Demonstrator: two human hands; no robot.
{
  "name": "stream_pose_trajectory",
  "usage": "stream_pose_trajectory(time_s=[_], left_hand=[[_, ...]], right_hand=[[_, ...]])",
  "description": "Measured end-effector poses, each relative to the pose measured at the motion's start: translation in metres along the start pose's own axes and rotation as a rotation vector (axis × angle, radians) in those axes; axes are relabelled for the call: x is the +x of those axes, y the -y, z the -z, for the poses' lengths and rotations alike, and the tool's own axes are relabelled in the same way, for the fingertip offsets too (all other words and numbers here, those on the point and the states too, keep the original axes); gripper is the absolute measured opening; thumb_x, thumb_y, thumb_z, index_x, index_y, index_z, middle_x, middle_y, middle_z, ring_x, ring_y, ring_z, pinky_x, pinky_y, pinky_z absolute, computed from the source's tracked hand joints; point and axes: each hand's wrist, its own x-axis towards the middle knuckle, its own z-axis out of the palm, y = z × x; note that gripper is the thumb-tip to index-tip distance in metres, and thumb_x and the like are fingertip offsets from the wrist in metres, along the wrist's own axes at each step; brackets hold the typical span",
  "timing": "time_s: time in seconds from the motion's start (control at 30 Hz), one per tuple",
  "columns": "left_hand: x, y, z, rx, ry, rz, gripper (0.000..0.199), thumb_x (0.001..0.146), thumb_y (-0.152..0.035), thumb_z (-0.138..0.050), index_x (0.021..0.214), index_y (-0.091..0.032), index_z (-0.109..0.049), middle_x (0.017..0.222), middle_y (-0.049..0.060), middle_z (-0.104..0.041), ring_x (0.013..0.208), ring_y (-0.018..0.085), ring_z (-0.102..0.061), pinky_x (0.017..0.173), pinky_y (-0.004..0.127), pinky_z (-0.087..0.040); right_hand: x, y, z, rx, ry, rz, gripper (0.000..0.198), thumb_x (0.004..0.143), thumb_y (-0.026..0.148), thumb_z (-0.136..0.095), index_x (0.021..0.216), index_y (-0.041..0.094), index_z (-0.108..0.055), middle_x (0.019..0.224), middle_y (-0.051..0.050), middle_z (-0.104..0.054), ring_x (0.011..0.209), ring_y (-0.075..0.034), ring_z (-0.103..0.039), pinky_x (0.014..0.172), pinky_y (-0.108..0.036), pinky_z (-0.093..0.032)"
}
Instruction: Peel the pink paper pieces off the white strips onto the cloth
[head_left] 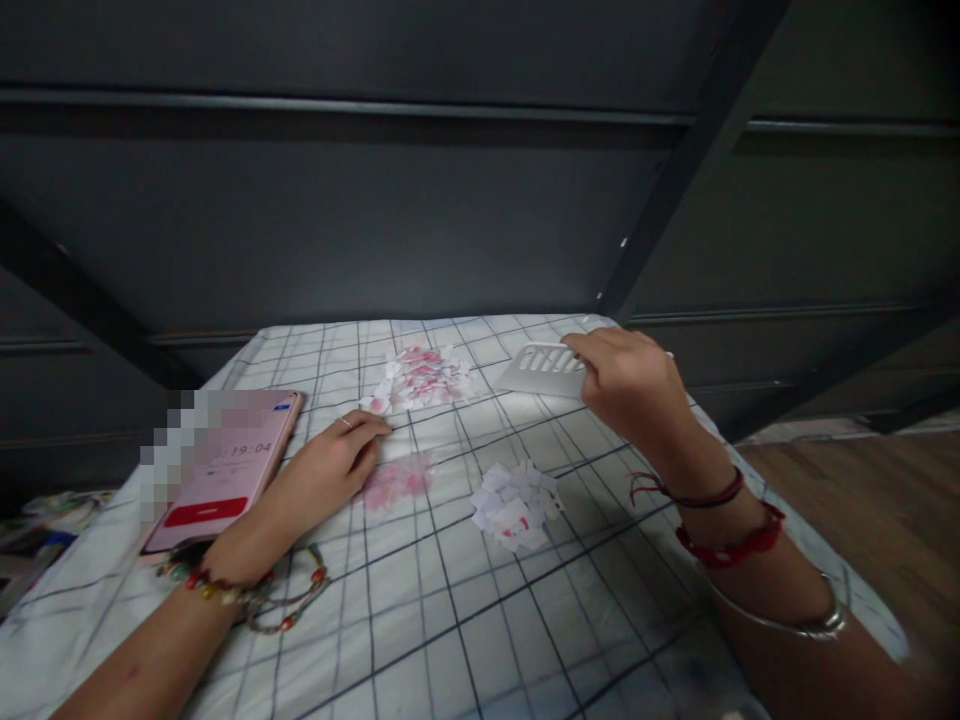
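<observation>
My right hand (pixel 626 385) is closed on the edge of a white slotted plastic piece (pixel 536 375), holding it tilted over the right back of the cloth; my fingers hide part of it. My left hand (pixel 341 455) rests on the cloth with its fingers loosely stretched out and nothing visible in them. Just beside its thumb lies a small patch of pink scraps (pixel 397 482). Beyond the left fingertips is a bigger heap of pink and white scraps (pixel 427 378). A pile of white paper scraps (pixel 517 503), one with red marks, lies between my two arms.
A phone (pixel 236 470) with a timer on its screen lies left of my left forearm. The checked cloth (pixel 465 640) covers the table, whose back edge meets a dark panelled wall (pixel 375 220). Wooden floor (pixel 862 490) shows at the right.
</observation>
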Motion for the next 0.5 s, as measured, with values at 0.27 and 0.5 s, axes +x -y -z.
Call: stream_pose_trajectory(time_s=[0.27, 0.5], left_hand=[[0.001, -0.003, 0.001, 0.010, -0.013, 0.004, 0.034, 0.087, -0.029, -0.033, 0.103, -0.017, -0.061, 0.109, 0.010, -0.063, 0.105, 0.022, -0.058, 0.099, 0.040, -0.045], [0.000, -0.003, 0.000, -0.011, -0.011, -0.001, 0.035, 0.088, -0.030, -0.032, 0.103, -0.016, -0.061, 0.109, 0.011, -0.062, 0.106, 0.024, -0.057, 0.099, 0.043, -0.045]], right_hand=[[0.001, 0.012, 0.001, 0.104, 0.034, 0.060, 0.037, 0.072, -0.001, -0.037, 0.086, 0.012, -0.069, 0.073, -0.008, -0.067, 0.071, -0.018, -0.058, 0.068, -0.031, -0.042], [0.003, 0.024, 0.009, 0.061, 0.007, 0.081, 0.038, 0.070, -0.002, -0.038, 0.090, 0.012, -0.069, 0.075, -0.008, -0.067, 0.072, -0.019, -0.058, 0.069, -0.032, -0.040]])
